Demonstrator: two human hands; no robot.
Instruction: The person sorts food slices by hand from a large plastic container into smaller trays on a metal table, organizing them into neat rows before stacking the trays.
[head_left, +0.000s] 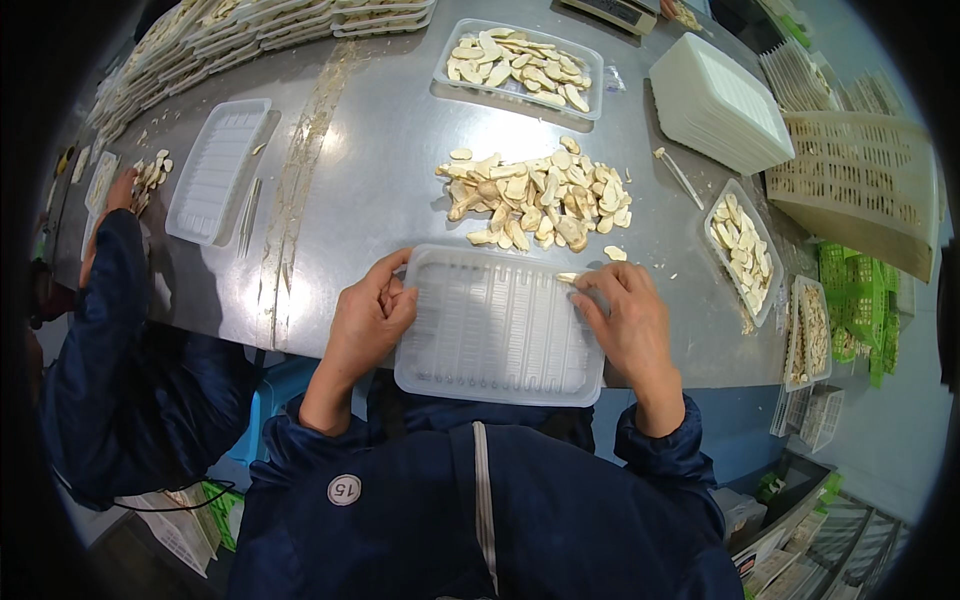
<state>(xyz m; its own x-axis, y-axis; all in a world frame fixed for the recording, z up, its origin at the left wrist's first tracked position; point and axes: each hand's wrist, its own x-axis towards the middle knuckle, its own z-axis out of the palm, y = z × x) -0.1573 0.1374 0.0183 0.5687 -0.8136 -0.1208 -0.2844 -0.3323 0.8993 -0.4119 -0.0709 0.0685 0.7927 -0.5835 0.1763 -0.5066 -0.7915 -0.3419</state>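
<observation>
A translucent plastic tray (499, 326) lies before me, its near side reaching past the table's edge. My left hand (375, 307) grips the tray's upper left rim between thumb and fingers. At the tray's upper right corner, my right hand (626, 311) holds a pale mushroom slice (567, 277) at its fingertips, over the tray's inside. Just beyond the tray is a loose heap of dried-looking mushroom slices (540, 195), and one single slice (615, 253) lies near my right hand.
A filled tray (592, 105) stands behind the heap. To the right are stacked white trays (720, 105), tweezers (681, 180), another filled tray (769, 300) and a plastic crate (855, 165). On the left are an unfilled tray (217, 172), metal tweezers (249, 217) and a co-worker's sleeve (116, 277).
</observation>
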